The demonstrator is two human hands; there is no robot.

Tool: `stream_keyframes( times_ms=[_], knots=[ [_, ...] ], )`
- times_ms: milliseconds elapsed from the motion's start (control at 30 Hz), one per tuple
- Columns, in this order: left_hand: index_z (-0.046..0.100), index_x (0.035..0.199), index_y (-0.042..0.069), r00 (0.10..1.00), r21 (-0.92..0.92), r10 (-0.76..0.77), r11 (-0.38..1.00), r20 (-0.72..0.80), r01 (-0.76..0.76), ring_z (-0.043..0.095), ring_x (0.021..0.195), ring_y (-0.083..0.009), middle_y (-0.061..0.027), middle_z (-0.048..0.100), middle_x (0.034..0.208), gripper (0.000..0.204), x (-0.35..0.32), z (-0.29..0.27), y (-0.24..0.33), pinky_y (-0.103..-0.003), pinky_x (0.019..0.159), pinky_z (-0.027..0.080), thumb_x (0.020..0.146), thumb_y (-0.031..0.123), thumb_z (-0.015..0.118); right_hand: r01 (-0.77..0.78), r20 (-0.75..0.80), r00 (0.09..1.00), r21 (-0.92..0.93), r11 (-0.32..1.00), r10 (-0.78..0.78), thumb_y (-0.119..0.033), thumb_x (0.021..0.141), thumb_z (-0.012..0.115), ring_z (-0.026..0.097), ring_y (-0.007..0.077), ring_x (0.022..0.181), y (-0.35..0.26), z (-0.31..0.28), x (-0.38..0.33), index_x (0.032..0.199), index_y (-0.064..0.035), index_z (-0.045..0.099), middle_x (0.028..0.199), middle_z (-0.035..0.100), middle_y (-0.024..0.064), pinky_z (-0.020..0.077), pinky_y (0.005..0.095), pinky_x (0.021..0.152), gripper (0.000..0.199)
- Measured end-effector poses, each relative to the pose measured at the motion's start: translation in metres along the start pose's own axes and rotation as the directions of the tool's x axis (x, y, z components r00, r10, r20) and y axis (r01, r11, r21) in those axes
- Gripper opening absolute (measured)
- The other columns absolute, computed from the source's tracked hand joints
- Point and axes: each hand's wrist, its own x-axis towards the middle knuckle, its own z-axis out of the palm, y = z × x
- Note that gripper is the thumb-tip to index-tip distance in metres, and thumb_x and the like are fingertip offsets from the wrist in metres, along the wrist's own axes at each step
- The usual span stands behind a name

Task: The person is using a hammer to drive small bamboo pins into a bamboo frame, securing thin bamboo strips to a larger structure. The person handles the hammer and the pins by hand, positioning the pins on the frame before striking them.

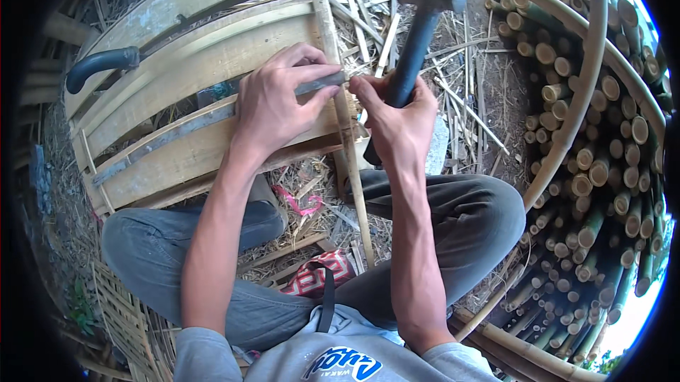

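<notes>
A wooden slatted frame [205, 49] lies before me, with a thin upright strip [358, 194] along its right side. My left hand [280, 102] grips the end of a grey slat [320, 84] between thumb and fingers, where it meets that strip. In my right hand [404, 116] is a hammer [413, 53], held by its dark handle with the metal head pointing up and away. The right thumb and forefinger close together beside the slat's end; whether they pinch something small there, I cannot tell.
Stacked cut bamboo poles [581, 169] fill the right side, with a long curved pole [584, 99] in front. Bamboo splinters [460, 99] litter the ground. A dark curved handle [103, 67] sticks out at the frame's left. A red patterned cloth [322, 274] lies between my legs.
</notes>
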Motion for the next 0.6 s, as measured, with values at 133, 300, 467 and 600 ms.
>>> stream_keyframes(
  times_ms=[133,300,467,600],
  knots=[
    [0.081,0.107,0.018,1.0,-0.014,0.019,1.0,0.004,-0.019,0.073,0.094,-0.0228,0.0018,0.073,0.108,0.025,-0.001,0.003,-0.005,-0.037,0.082,0.059,0.082,0.019,0.081,0.004,-0.029,1.0,-0.014,1.0,-0.004,-0.009,0.083,0.086,0.07,0.0104,0.074,0.001,0.002,0.0,0.095,0.0029,0.066,0.086,0.077,0.0101,0.0548,0.025,0.067,0.026],
    [0.081,0.106,0.018,1.0,-0.022,0.003,1.0,0.0,-0.003,0.073,0.094,-0.0234,0.0013,0.073,0.106,0.024,-0.002,0.002,-0.006,-0.037,0.081,0.058,0.082,0.018,0.08,0.036,-0.017,0.999,-0.063,0.997,-0.037,-0.011,0.083,0.085,0.068,0.0093,0.073,0.006,0.012,-0.002,0.094,0.0025,0.067,0.083,0.076,0.0085,0.0543,0.0249,0.067,0.025],
    [0.08,0.109,0.016,1.0,-0.011,0.006,1.0,0.021,-0.005,0.072,0.097,-0.0245,-0.0004,0.071,0.107,0.026,-0.002,0.002,-0.007,-0.038,0.083,0.058,0.083,0.016,0.079,0.146,-0.059,0.987,-0.102,0.984,-0.152,-0.012,0.085,0.086,0.058,0.0039,0.061,0.003,0.021,-0.006,0.09,0.0016,0.067,0.077,0.072,0.0044,0.0448,0.0199,0.053,0.024],
    [0.08,0.108,0.017,1.0,0.0,0.001,1.0,0.017,-0.001,0.072,0.096,-0.0238,0.0005,0.072,0.107,0.025,-0.001,0.003,-0.006,-0.038,0.082,0.059,0.083,0.016,0.079,0.198,-0.071,0.974,-0.198,0.96,-0.216,-0.012,0.085,0.086,0.058,0.0037,0.061,0.004,0.02,-0.005,0.091,0.0017,0.068,0.077,0.071,0.0032,0.0449,0.0203,0.054,0.023]
  ],
)
